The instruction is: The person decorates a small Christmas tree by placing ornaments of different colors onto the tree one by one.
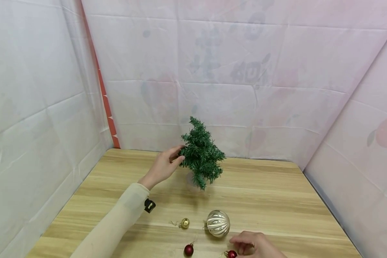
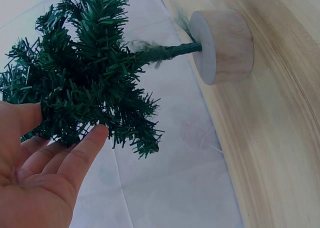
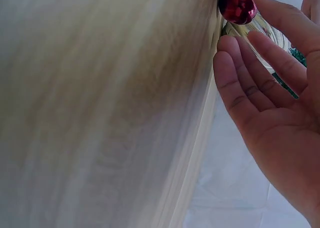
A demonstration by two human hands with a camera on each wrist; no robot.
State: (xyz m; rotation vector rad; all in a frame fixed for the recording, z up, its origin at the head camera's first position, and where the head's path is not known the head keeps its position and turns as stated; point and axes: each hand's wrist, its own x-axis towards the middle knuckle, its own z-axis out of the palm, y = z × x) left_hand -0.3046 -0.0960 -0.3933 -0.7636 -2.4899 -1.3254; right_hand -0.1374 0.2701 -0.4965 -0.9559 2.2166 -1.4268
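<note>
There is one small green artificial tree (image 1: 200,154) and one round pale wooden base (image 2: 234,50). Ball ornaments number four: one large ribbed champagne-gold ball (image 1: 218,223), one small shiny gold ball (image 1: 185,223) and two small shiny red balls (image 1: 189,250). Bare hands number two: one left hand (image 1: 164,166), one right hand (image 1: 257,244). One pale wood-grain tabletop (image 1: 264,193) is in view.

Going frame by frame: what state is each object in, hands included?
Green artificial tree: standing on round wooden base.
Large ribbed silvery-gold ball: lying on wood-grain table.
Small shiny gold ball: lying on table.
Small dark red ball: lying on table.
Small bright red ball: at right hand.
Left hand: at branches, grip unclear.
Right hand: fingers parted.
</note>
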